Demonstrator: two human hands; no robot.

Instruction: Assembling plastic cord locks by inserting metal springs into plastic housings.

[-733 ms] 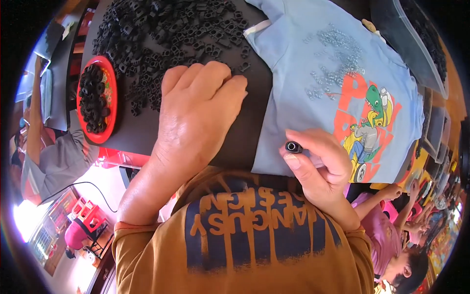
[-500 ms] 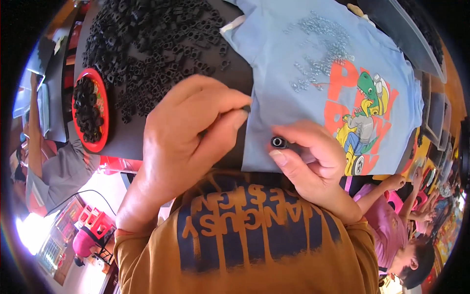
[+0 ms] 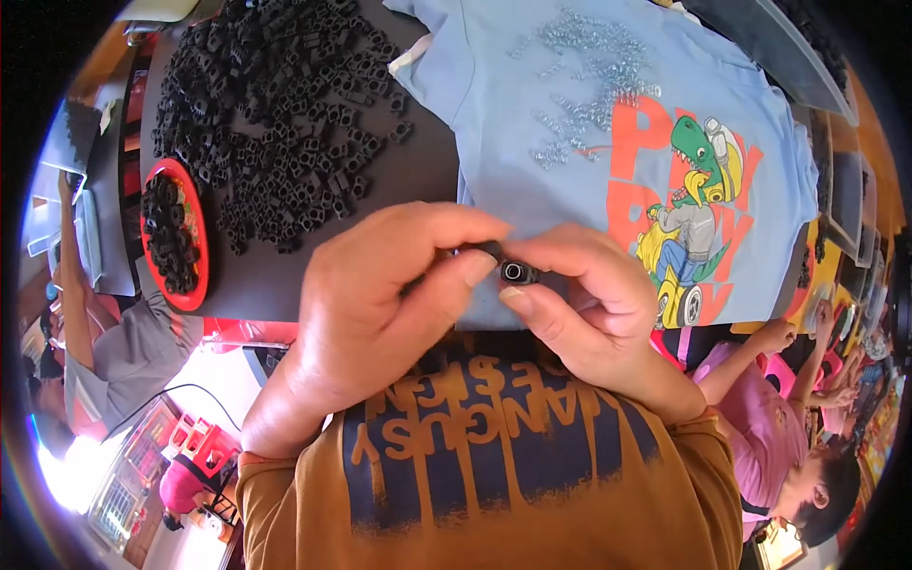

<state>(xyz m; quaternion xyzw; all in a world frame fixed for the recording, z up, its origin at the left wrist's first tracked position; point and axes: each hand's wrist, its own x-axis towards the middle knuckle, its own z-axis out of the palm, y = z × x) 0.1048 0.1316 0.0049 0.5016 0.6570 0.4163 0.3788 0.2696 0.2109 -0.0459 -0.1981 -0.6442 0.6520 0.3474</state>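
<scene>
at mid-frame the left hand (image 3: 380,313) and right hand (image 3: 594,304) meet, fingertips of both pinched on one small black part (image 3: 513,272). behind them lie a blue shirt (image 3: 532,85) with metal bits (image 3: 594,66), a black pile (image 3: 275,104) and, upper left, a red tray (image 3: 197,275).

red tray (image 3: 197,247), blue dinosaur shirt (image 3: 532,104), metal springs (image 3: 589,66)

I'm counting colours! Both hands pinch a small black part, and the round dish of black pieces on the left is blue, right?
Not quite. The round dish is red, not blue, as the head view shows. The rest holds: the left hand and right hand pinch a small black part together, and the dish holds black pieces on the left.
</scene>
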